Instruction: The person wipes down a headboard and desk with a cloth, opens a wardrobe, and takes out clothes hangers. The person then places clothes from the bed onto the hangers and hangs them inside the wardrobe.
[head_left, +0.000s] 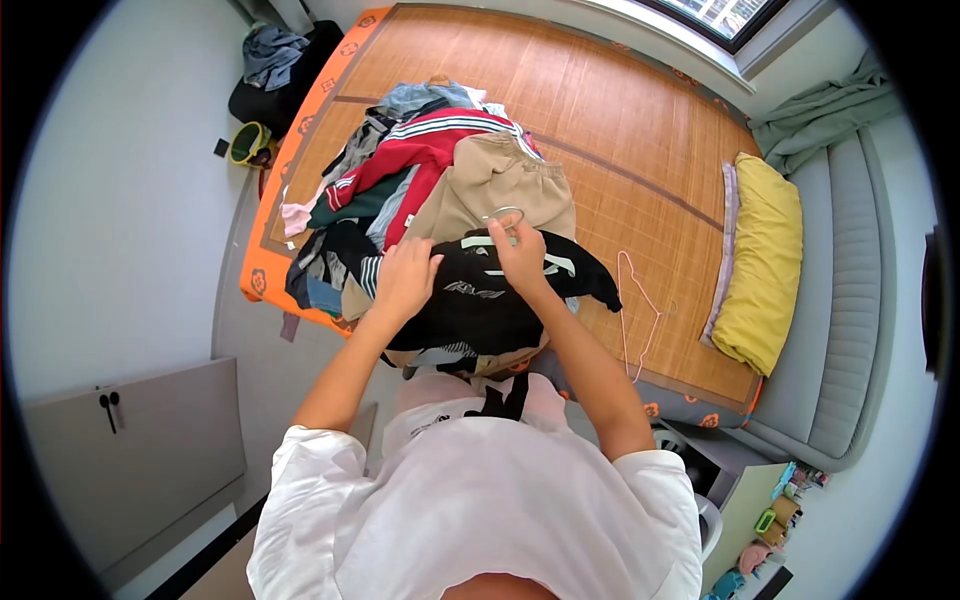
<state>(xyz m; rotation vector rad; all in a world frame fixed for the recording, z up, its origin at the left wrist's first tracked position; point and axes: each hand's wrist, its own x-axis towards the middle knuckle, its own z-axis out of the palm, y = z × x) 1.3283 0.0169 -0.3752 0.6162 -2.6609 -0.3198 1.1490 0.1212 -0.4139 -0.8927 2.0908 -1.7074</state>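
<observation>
A black top with a pale print on its front lies across the near edge of the bed. A pale mint clothes hanger rests at its neck, with part of one arm showing on the cloth. My right hand is closed around the hanger's middle, just below its metal hook. At the top's left shoulder, my left hand has its fingers curled on the black fabric. Beige trousers with an elastic waist lie just beyond both hands.
A heap of clothes with a red striped jacket spreads left on the bed mat. A pink hanger lies to the right. Farther right is a folded yellow quilt beside the grey padded headboard.
</observation>
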